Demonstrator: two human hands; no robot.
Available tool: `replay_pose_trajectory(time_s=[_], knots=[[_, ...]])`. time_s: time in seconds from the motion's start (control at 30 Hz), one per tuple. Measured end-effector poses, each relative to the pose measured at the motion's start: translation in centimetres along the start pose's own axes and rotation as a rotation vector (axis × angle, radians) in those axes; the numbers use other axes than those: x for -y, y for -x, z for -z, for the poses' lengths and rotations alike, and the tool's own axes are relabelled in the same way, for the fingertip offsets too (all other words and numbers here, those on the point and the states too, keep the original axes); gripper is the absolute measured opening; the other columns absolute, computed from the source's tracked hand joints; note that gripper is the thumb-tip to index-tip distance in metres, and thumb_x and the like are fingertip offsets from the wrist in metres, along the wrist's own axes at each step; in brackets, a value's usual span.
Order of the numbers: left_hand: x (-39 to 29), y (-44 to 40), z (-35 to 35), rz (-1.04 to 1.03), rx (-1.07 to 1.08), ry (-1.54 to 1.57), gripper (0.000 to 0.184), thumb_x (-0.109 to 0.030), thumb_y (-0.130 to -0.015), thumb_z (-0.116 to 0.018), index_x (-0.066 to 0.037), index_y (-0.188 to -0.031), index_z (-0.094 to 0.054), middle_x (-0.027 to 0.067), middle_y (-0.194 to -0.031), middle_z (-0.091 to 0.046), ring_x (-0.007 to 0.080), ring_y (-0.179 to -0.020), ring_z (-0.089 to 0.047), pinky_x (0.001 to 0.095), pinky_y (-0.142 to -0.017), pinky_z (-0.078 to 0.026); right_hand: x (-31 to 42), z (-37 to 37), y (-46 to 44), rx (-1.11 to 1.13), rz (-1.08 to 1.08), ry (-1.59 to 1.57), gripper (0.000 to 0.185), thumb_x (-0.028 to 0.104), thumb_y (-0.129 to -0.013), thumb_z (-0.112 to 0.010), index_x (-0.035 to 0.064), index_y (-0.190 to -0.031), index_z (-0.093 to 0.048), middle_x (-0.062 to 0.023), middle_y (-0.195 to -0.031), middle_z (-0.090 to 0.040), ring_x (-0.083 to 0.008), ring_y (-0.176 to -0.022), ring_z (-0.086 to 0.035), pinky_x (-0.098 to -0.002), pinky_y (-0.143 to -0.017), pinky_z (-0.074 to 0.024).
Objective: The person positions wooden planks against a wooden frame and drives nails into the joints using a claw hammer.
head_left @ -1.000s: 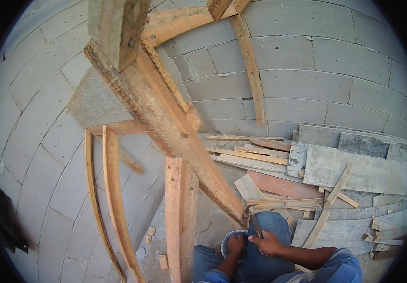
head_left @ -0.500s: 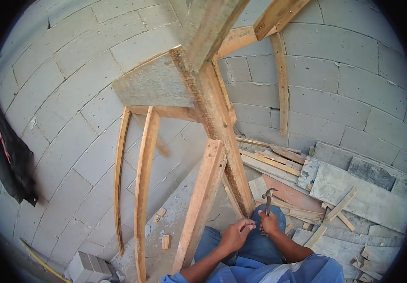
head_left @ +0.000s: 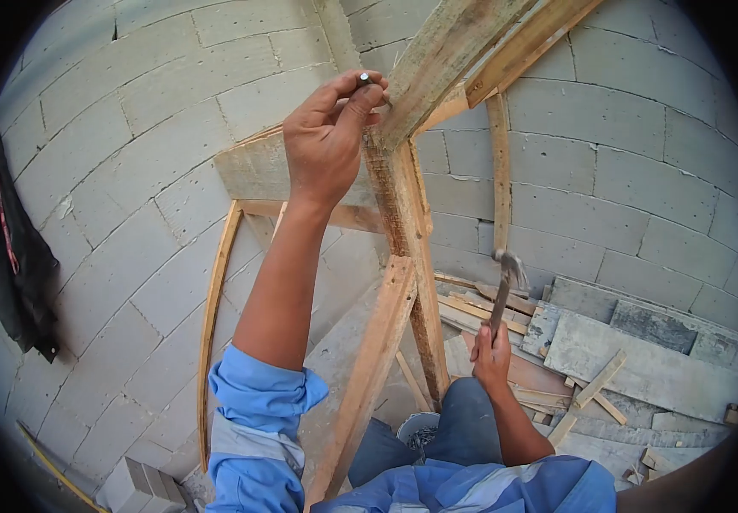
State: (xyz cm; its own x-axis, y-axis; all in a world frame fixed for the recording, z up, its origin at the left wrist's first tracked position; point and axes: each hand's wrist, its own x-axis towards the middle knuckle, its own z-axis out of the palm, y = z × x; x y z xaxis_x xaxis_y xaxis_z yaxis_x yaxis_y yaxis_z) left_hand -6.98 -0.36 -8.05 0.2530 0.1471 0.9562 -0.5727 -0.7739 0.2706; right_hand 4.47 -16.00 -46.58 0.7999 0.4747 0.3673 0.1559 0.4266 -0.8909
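My left hand [head_left: 326,128] is raised to the upper end of the wooden post [head_left: 403,214]. Thumb and fingers pinch a nail [head_left: 364,79], its bright head toward me and its point by the slanted beam [head_left: 442,64]. Lower on the right, my right hand [head_left: 492,355] is wrapped round the handle of a claw hammer [head_left: 503,291], which stands nearly upright, its head slightly blurred. Between my knees sits a white container [head_left: 416,419] with what look like nails inside.
A leaning timber [head_left: 369,368] rises close in front of me, beside the post. Boards and scrap wood [head_left: 634,350] lie on the right. Block walls [head_left: 591,179] stand behind. Dark cloth [head_left: 14,248] hangs at left, above grey blocks [head_left: 138,487].
My left hand has gone from my lap up to the beam with the nail. My right hand has lifted the hammer slightly. The white container has come into view.
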Motion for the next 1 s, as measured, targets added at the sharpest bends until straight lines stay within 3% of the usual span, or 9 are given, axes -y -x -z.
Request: replay_pose_trajectory(time_s=[0.13, 0.17, 0.4, 0.6, 0.67, 0.83, 1.0], knots=[[1.1, 0.0, -0.1, -0.058, 0.02, -0.061, 0.021, -0.008, -0.1, -0.065, 0.003, -0.117, -0.068, 0.0098, -0.107, -0.073, 0.0167, -0.096, -0.072, 0.0281, -0.081, -0.06, 5.8, 0.5, -2.9, 0.021, 0.292, 0.201, 0.04, 0.036, -0.107, -0.051, -0.0002, -0.124, -0.057, 0.0033, -0.071, -0.046, -0.0058, -0.063, -0.043, -0.0236, -0.057, -0.0376], [1.4, 0.1, 0.0, -0.073, 0.032, -0.063, 0.019, -0.007, -0.1, -0.064, 0.003, -0.116, -0.067, 0.01, -0.107, -0.073, 0.0162, -0.096, -0.071, 0.0281, -0.081, -0.06, 7.1, 0.7, -3.1, 0.071, 0.262, 0.146, 0.044, 0.036, -0.107, -0.051, -0.0013, -0.131, -0.057, 0.0014, -0.075, -0.05, -0.0081, -0.066, -0.046, -0.0255, -0.061, -0.0405], [2.0, 0.3, -0.6, -0.143, -0.017, 0.058, 0.017, -0.003, -0.099, -0.064, 0.003, -0.115, -0.066, 0.0095, -0.104, -0.073, 0.0155, -0.096, -0.071, 0.0288, -0.083, -0.06, 18.8, -0.6, -2.2, 0.049, 0.647, 0.335, 0.046, 0.034, -0.107, -0.051, -0.0008, -0.138, -0.053, -0.0016, -0.08, -0.054, -0.0102, -0.072, -0.049, -0.027, -0.065, -0.0436], [2.2, -0.1, -0.5, -0.258, 0.001, -0.061, 0.017, -0.002, -0.097, -0.066, 0.003, -0.113, -0.067, 0.0094, -0.101, -0.074, 0.0147, -0.092, -0.072, 0.0286, -0.083, -0.059, 27.2, -2.3, -0.3, 0.033, 0.658, 0.414, 0.046, 0.035, -0.108, -0.05, 0.0034, -0.141, -0.053, -0.0031, -0.082, -0.056, -0.0108, -0.073, -0.049, -0.0276, -0.068, -0.0448], [2.4, -0.2, -0.3, -0.272, 0.012, -0.046, 0.017, -0.002, -0.096, -0.067, 0.002, -0.113, -0.067, 0.0095, -0.101, -0.075, 0.0143, -0.091, -0.072, 0.0281, -0.083, -0.059, 29.0, -3.4, -0.3, -0.002, 0.749, 0.472, 0.045, 0.035, -0.108, -0.051, 0.0054, -0.142, -0.053, -0.0072, -0.086, -0.061, -0.0137, -0.075, -0.055, -0.0292, -0.07, -0.0475], [2.3, -0.4, 0.1, -0.348, 0.02, -0.126, 0.017, 0.0, -0.094, -0.068, 0.003, -0.112, -0.069, 0.0115, -0.1, -0.076, 0.0152, -0.09, -0.073, 0.0287, -0.081, -0.059, 31.6, -4.9, -0.7, -0.009, 0.891, 0.566, 0.043, 0.033, -0.106, -0.054, 0.0077, -0.141, -0.054, -0.016, -0.099, -0.07, -0.0227, -0.082, -0.066, -0.0332, -0.076, -0.052], [2.2, -0.7, 0.3, -0.434, 0.055, -0.231, 0.017, 0.001, -0.093, -0.068, 0.003, -0.109, -0.07, 0.0124, -0.1, -0.076, 0.0179, -0.092, -0.075, 0.0299, -0.081, -0.059, 32.9, -5.3, -0.5, 0.0, 0.934, 0.585, 0.042, 0.03, -0.105, -0.056, 0.0082, -0.141, -0.055, -0.0166, -0.101, -0.071, -0.025, -0.082, -0.067, -0.0342, -0.076, -0.0523]])
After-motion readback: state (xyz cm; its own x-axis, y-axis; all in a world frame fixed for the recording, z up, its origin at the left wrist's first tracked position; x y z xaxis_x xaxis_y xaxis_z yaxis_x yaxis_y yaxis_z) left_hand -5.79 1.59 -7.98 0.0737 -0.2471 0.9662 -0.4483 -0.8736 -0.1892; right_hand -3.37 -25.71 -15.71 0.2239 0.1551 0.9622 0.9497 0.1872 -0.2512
